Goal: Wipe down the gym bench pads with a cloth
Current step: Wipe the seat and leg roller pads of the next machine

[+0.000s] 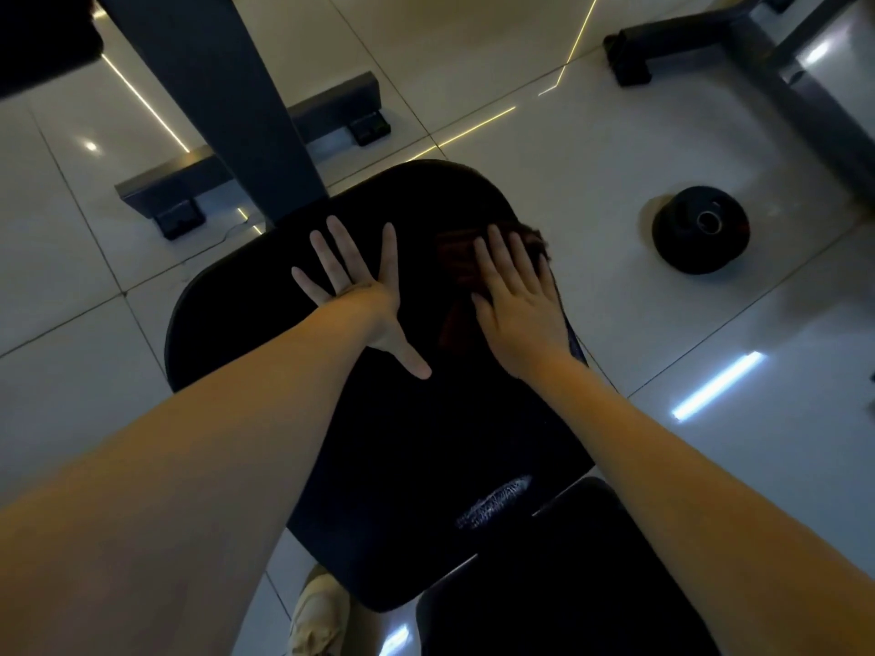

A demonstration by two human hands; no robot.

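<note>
Basically mid-wipe. The right hand (516,300) lies flat on the dark reddish cloth (457,258), its fingers (502,258) straight and close together, pressing down rather than gripping. A flat palm likely spreads the pressure so the cloth slides over a wide strip. The cloth sits at the right edge of the large bench pad (416,442), right of centre in the frame, with one corner poking out past the fingertips.

The left hand (360,295) is bare on the pad just left of the cloth, fingers (341,248) splayed wide apart and thumb pointing down-frame. It holds nothing; probably it props the body as the person leans over.

The pad is black, matte and broad, with a pale scuffed patch (495,506) near its lower end. A second black pad (568,584) sits at lower right, separated by a narrow gap and not yet reached by the cloth.

The room is dim. The glossy pale tile floor (521,134) reflects strip lights. A dark frame post (227,101) and its foot bar (331,111) are at upper left, and another machine's base (757,63) is at upper right. A weight plate (700,229) lies on the floor at right, well apart from the pad. A tan shoe (317,613) shows at the bottom.
</note>
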